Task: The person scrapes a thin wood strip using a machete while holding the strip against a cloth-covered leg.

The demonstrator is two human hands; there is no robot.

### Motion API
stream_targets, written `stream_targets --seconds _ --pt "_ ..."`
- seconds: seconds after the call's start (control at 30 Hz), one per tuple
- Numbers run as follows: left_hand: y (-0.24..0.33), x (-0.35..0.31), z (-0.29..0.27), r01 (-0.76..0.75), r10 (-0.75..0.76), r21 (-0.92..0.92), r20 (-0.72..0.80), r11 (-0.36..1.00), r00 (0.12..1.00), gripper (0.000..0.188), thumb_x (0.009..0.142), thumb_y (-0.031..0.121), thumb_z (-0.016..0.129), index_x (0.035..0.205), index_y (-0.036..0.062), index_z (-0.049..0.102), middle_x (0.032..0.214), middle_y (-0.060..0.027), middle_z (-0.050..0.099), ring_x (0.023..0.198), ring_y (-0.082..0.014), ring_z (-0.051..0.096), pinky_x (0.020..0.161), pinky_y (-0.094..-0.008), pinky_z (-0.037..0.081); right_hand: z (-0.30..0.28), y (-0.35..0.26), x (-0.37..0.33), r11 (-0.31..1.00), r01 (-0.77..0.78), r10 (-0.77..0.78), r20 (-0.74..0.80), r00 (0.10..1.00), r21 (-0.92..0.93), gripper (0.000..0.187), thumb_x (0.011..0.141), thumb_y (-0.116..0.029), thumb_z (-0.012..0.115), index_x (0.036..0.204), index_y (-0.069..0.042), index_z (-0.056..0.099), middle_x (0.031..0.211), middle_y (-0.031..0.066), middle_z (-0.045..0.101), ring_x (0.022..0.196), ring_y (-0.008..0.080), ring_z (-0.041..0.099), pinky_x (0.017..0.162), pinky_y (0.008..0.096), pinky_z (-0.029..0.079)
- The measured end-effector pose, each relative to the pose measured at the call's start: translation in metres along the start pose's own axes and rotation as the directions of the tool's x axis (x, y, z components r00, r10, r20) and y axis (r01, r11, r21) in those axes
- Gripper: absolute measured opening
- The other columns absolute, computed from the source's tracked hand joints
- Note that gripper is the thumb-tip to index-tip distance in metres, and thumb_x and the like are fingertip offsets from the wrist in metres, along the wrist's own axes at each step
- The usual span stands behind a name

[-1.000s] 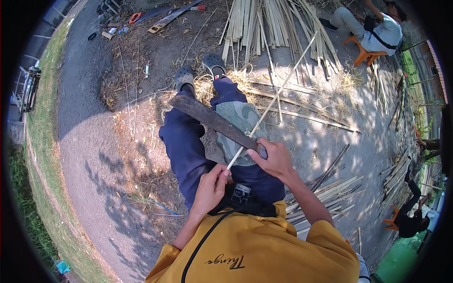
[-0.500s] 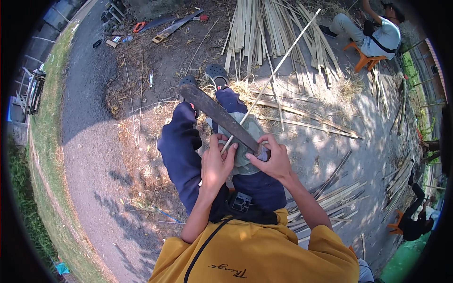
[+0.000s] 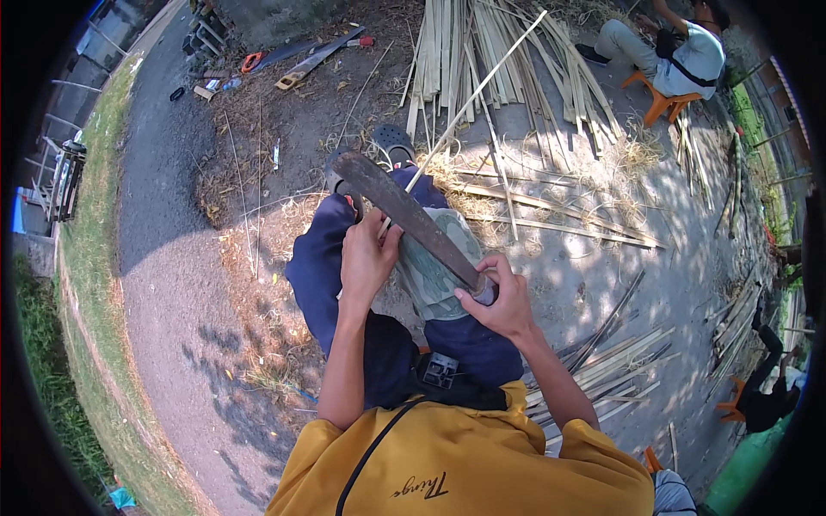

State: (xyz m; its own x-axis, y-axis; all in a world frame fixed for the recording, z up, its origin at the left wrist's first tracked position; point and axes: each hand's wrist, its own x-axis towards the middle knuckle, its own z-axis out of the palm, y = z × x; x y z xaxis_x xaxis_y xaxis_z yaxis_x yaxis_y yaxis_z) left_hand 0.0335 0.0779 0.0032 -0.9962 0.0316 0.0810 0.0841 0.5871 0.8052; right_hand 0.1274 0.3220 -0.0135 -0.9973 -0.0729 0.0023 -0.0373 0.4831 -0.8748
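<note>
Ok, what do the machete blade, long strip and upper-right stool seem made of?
Machete blade: probably steel, dull, with dark brown, rust-like mottling. Long strip: likely bamboo, possibly wood; pale, unpainted, straight. Stool: apparently moulded plastic, judging by its even orange colour.

A head-worn fisheye camera looks down from above, close over the hands (image 3: 368, 262), with ground (image 3: 172, 327) around.

the person's left hand (image 3: 368, 258) reaches farther forward, fingers (image 3: 373, 223) bent to a pinch; the right hand (image 3: 503, 303) sits nearer the torso, its fingers curled.
</note>
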Motion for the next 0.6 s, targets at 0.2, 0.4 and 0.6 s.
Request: stream_targets --seconds 0.2,0.4,0.6 --pt "-0.008 0.026 -0.001 0.048 -0.044 0.037 -0.100 0.998 0.994 0.022 0.097 0.020 0.075 0.103 -0.0006 0.069 0.088 -0.0230 0.074 0.084 -0.0456 0.071 0.075 -0.0493 0.053 0.011 0.010 -0.005 0.999 0.039 -0.039 0.002 0.999 0.011 0.058 0.084 -0.029 0.090 0.118 -0.003 0.050 0.085 0.0157 0.078 0.075 0.0237 0.078 0.068 0.0335 0.057" --pt "-0.012 0.033 -0.011 0.026 -0.023 0.075 -0.037 0.997 0.999 0.021 0.100 0.018 0.075 0.109 0.0013 0.066 0.081 -0.0139 0.065 0.075 -0.0259 0.064 0.071 -0.0408 0.050 0.014 0.010 -0.002 0.993 0.104 -0.104 0.002 0.995 -0.058 0.060 0.084 -0.038 0.088 0.118 -0.007 0.049 0.084 0.0156 0.079 0.067 0.0306 0.076 0.062 0.0382 0.057" --pt "-0.012 0.002 -0.010 -0.135 0.135 0.063 -0.006 0.989 0.991 0.023 0.098 0.011 0.072 0.114 -0.0025 0.061 0.077 -0.0226 0.069 0.069 -0.0378 0.069 0.067 -0.0476 0.051 0.011 0.010 -0.002 0.997 0.080 -0.080 -0.029 0.996 -0.015 0.060 0.083 -0.038 0.089 0.117 -0.007 0.050 0.079 0.0149 0.076 0.067 0.0308 0.076 0.063 0.0380 0.057"
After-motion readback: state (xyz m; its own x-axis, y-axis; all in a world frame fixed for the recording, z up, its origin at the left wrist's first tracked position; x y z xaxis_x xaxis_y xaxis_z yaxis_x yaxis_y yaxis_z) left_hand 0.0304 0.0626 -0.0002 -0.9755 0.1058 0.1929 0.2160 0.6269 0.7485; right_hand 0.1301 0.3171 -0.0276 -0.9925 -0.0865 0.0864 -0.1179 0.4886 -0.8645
